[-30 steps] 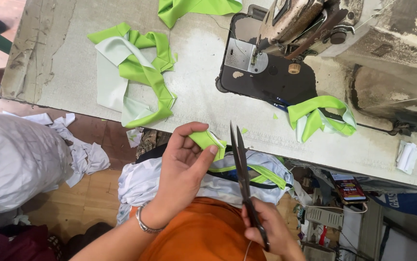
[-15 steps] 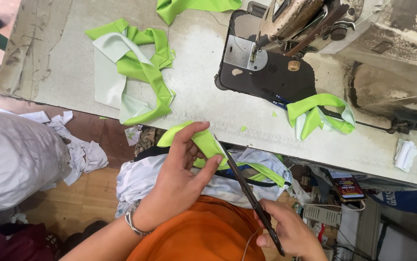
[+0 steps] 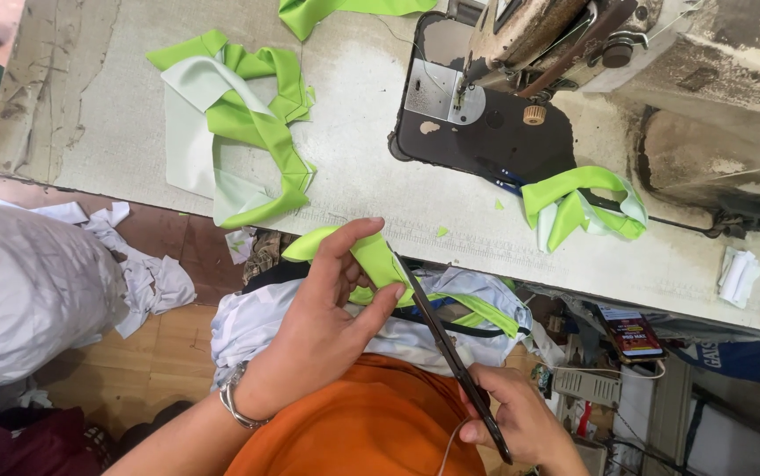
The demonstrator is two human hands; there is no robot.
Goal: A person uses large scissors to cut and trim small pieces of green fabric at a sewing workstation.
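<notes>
left hand (image 3: 323,322) pinching green strip (image 3: 371,254), scissors (image 3: 450,357) closed

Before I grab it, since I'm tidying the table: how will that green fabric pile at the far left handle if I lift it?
Probably floppy: the green pile lies in loose folds and loops on the table. Likely light, as the strips look thin, like the piece the left hand bends easily. It may trail or come apart, since it seems to be several tangled pieces rather than one.
</notes>
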